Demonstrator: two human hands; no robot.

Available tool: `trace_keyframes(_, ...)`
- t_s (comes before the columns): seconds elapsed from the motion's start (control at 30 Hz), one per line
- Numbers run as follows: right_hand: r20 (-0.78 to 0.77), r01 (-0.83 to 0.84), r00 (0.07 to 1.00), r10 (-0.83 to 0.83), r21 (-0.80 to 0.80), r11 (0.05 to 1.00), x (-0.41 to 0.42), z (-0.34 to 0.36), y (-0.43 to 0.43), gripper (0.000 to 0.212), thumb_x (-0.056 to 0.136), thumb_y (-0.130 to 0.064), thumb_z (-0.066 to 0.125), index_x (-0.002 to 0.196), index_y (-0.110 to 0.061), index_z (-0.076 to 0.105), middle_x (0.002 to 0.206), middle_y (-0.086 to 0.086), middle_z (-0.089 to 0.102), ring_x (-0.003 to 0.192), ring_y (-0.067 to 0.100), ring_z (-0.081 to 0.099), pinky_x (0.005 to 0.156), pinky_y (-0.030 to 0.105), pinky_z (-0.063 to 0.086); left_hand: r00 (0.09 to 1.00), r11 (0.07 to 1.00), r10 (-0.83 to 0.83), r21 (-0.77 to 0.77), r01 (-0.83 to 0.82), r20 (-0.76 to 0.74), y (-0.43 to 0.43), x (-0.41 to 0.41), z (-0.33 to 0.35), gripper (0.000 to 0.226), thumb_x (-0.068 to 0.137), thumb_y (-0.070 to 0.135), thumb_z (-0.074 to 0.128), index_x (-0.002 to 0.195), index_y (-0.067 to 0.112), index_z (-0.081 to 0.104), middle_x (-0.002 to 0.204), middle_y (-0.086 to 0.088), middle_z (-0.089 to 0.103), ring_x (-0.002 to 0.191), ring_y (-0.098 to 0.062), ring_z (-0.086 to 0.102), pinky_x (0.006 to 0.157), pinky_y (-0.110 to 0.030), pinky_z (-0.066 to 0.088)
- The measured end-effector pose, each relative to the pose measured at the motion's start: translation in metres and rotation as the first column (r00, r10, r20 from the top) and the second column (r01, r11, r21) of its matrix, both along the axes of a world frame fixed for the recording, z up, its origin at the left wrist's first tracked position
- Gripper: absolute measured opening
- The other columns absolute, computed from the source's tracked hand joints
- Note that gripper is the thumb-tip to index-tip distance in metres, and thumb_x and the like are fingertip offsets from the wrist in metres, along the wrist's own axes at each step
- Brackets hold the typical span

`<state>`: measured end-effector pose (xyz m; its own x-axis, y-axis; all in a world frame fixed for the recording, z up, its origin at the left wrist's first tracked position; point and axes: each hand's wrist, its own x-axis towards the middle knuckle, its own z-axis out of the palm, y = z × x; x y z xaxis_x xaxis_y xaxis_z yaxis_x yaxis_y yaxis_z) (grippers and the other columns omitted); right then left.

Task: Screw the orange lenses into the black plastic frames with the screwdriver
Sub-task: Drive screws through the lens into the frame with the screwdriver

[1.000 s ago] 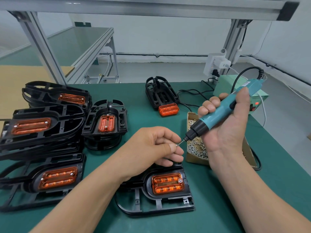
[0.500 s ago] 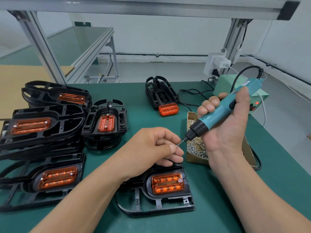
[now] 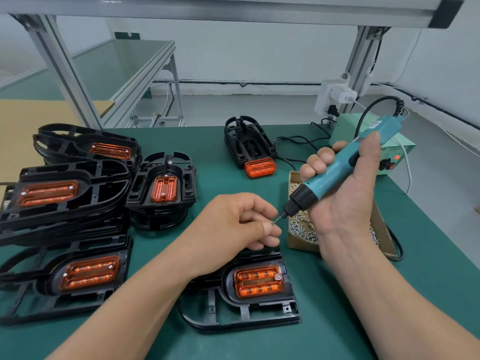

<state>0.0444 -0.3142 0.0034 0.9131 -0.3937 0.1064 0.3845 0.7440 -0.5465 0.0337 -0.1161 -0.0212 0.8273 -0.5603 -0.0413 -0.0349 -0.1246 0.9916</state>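
The left hand (image 3: 233, 224) pinched a small screw (image 3: 273, 222) at the bit of the screwdriver (image 3: 335, 175), which the right hand (image 3: 345, 203) gripped. Judged: the screw needed to sit square on the bit before descent to the orange lens (image 3: 258, 281), seated in the black frame (image 3: 244, 315) just below.

**Workstation Surroundings: Room and Fixtures**

- Bench (image 3: 210, 149): dark green mat top.
- Overhead beam (image 3: 233, 9): extruded aluminium with a black end cap at the right, spanning the top of the view.
- Left post (image 3: 65, 74): aluminium, slanted.
- Right post (image 3: 363, 53): aluminium, at the rear, carrying a white socket block (image 3: 335, 96).
- Second bench (image 3: 124, 55): same aluminium build with a green top, behind at the left.
- Wall (image 3: 259, 48): plain white, with a dark conduit (image 3: 233, 81) along its base.
- Floor (image 3: 246, 107): pale grey.
- Tan board (image 3: 15, 118): at the far left.
- Light: even and soft.
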Motion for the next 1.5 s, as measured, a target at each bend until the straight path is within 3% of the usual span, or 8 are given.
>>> trace_keyframes(0.23,-0.024,-0.01,1.0,0.01,0.011,1.0,-0.002,0.001,0.002,0.043,0.102,-0.06,0.059,0.096,-0.018,0.052,0.076,0.0,0.046,0.062,0.015,0.046,0.058,0.027,0.044,0.999,0.998,-0.045,0.042,0.045,0.016,0.002,-0.001,0.005,0.018,0.104,0.011,0.065,0.121,0.018,0.067,0.104,-0.001,0.082,0.097,-0.019,0.08,0.079,-0.028,0.064)
trace_keyframes(0.37,-0.024,-0.045,0.999,0.045,-0.001,0.999,-0.005,0.001,0.006,0.043,0.103,-0.059,0.057,0.095,-0.017,0.053,0.076,0.0,0.045,0.062,0.015,0.044,0.059,0.028,0.042,0.987,0.975,0.002,0.221,-0.037,0.158,0.009,0.005,0.01,0.017,0.109,0.021,0.056,0.118,0.027,0.069,0.102,0.01,0.08,0.091,-0.01,0.077,0.075,-0.028,0.063)
trace_keyframes(0.5,0.02,-0.106,0.994,0.107,-0.049,0.993,-0.011,0.001,0.013,0.043,0.104,-0.059,0.054,0.095,-0.017,0.055,0.076,0.0,0.046,0.062,0.014,0.044,0.057,0.028,0.042,0.94,0.882,-0.018,0.447,-0.146,0.341,0.021,0.013,0.012,0.02,0.102,0.027,0.06,0.113,0.037,0.073,0.096,0.02,0.075,0.087,0.004,0.067,0.077,-0.018,0.051)
trace_keyframes(0.73,0.064,-0.226,0.969,0.237,-0.14,0.964,-0.021,-0.002,0.03,0.042,0.106,-0.058,0.047,0.098,-0.017,0.055,0.075,0.0,0.046,0.059,0.013,0.045,0.054,0.026,0.044,0.928,0.677,-0.318,0.731,0.079,0.193,0.035,0.016,0.018,0.02,0.098,0.042,0.064,0.115,0.038,0.073,0.103,0.023,0.073,0.095,0.007,0.067,0.092,-0.026,0.056)
trace_keyframes(0.93,0.106,-0.318,0.93,0.351,-0.245,0.916,-0.027,-0.005,0.05,0.047,0.089,-0.059,0.071,0.101,-0.017,0.053,0.074,0.001,0.047,0.056,0.013,0.046,0.052,0.027,0.044,0.918,0.676,-0.368,0.72,0.158,0.144,0.038,0.016,0.02,0.024,0.092,0.037,0.077,0.116,0.037,0.073,0.092,0.018,0.071,0.08,0.005,0.065,0.069,-0.012,0.047)
trace_keyframes(1.07,0.107,-0.344,0.912,0.396,-0.326,0.88,-0.032,-0.007,0.061,0.057,0.083,-0.059,0.081,0.102,-0.014,0.052,0.073,0.005,0.047,0.054,0.015,0.045,0.05,0.028,0.043,0.909,0.694,-0.393,0.693,0.194,0.14,0.038,0.017,0.02,0.016,0.093,0.032,0.078,0.089,0.041,0.065,0.073,0.024,0.065,0.065,0.004,0.058,0.06,-0.011,0.039)
trace_keyframes(1.33,0.111,-0.367,0.894,0.435,-0.377,0.85,-0.036,-0.006,0.062,0.057,0.084,-0.059,0.081,0.104,-0.014,0.052,0.073,0.005,0.047,0.052,0.015,0.045,0.05,0.028,0.043,0.911,0.704,-0.393,0.678,0.21,0.127,0.038,0.015,0.022,0.027,0.094,0.029,0.078,0.076,0.042,0.062,0.066,0.023,0.061,0.059,0.002,0.054,0.058,-0.013,0.038)
trace_keyframes(1.5,0.121,-0.355,0.892,0.436,-0.408,0.841,-0.038,-0.004,0.063,0.057,0.085,-0.059,0.08,0.104,-0.014,0.051,0.073,0.006,0.047,0.051,0.016,0.046,0.05,0.028,0.043,0.907,0.695,-0.397,0.692,0.198,0.139,0.037,0.015,0.023,0.025,0.094,0.03,0.078,0.079,0.042,0.061,0.075,0.015,0.062,0.062,0.0,0.053,0.06,-0.015,0.039)
